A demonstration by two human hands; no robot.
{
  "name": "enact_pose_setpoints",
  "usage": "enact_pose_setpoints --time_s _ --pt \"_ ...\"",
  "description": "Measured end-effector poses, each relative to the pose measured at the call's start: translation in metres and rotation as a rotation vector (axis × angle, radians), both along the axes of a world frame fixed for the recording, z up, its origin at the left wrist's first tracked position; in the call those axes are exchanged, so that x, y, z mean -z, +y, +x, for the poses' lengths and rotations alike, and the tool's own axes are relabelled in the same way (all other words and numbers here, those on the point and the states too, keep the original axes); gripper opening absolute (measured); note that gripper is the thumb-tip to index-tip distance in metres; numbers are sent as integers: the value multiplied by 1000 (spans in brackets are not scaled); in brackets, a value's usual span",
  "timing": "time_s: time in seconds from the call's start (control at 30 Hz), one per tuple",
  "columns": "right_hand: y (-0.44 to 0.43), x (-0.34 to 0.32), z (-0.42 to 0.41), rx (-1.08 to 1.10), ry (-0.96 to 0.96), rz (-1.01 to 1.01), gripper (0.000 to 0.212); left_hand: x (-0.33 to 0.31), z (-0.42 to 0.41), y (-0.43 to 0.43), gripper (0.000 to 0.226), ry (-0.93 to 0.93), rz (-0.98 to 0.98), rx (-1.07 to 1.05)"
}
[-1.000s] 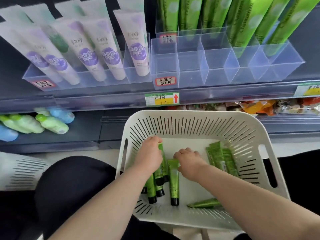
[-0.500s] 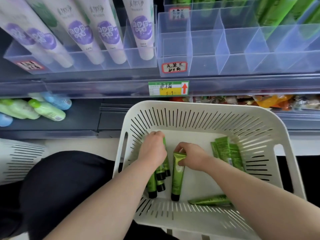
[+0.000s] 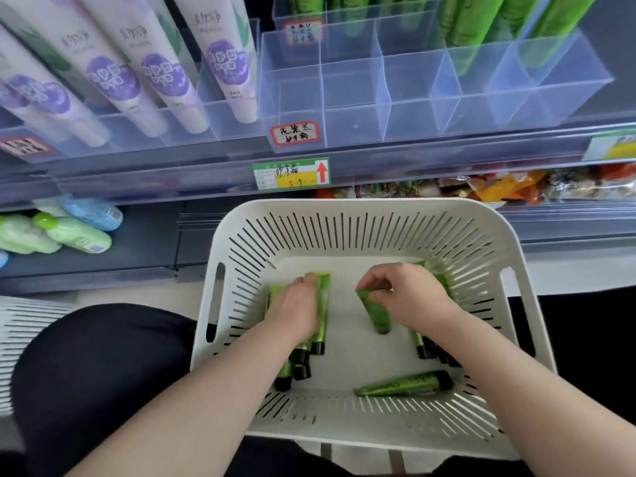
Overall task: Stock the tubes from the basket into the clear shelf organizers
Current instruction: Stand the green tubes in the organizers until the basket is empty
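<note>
A white slotted basket (image 3: 378, 215) sits on my lap below the shelf. Inside lie several small green tubes with black caps. My left hand (image 3: 296, 306) is curled over a bundle of green tubes (image 3: 322, 308) at the basket's left and grips them. My right hand (image 3: 406, 297) pinches the crimped end of a single green tube (image 3: 377, 313) near the middle. One loose tube (image 3: 402, 385) lies crosswise near the front wall. Above, the clear shelf organizer (image 3: 406, 108) shows bare front compartments, with tall green tubes (image 3: 471, 25) standing in its back rows.
White and purple tubes (image 3: 165, 74) fill a clear organizer at upper left. A green and yellow price tag (image 3: 292, 173) is clipped to the shelf edge. Green and blue bottles (image 3: 69, 228) lie on the lower shelf at left; snack packets (image 3: 499, 187) at right. Another white basket (image 3: 27, 332) stands at left.
My right hand has lifted one tube away from the left bundle and carried it toward the basket's middle. My left hand stays on the bundle. The view has moved closer to the shelf.
</note>
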State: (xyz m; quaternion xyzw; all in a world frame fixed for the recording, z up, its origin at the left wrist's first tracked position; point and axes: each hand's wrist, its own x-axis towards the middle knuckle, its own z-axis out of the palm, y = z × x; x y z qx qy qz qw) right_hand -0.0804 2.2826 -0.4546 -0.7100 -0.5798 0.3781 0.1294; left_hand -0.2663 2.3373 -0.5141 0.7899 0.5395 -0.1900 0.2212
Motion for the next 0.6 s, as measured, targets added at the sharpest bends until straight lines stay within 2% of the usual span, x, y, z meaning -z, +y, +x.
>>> enact_pose_setpoints --time_s 0.07,0.13,0.23,0.33,0.47,0.6 --pt "-1 1 3 27 -23 33 24 3 3 -4 67 -27 20 81" --pt "-1 2 4 34 -44 51 24 6 8 -6 65 27 74 159" --pt "-1 3 6 36 -75 67 23 7 20 -4 54 122 82 88" --pt "-1 4 6 33 -94 73 21 6 29 -4 54 149 32 20" --pt "-3 5 4 -13 -132 81 20 -2 26 -7 28 48 -34 33" --pt "-6 1 2 -59 -193 49 22 -9 15 -14 19 -101 26 71"
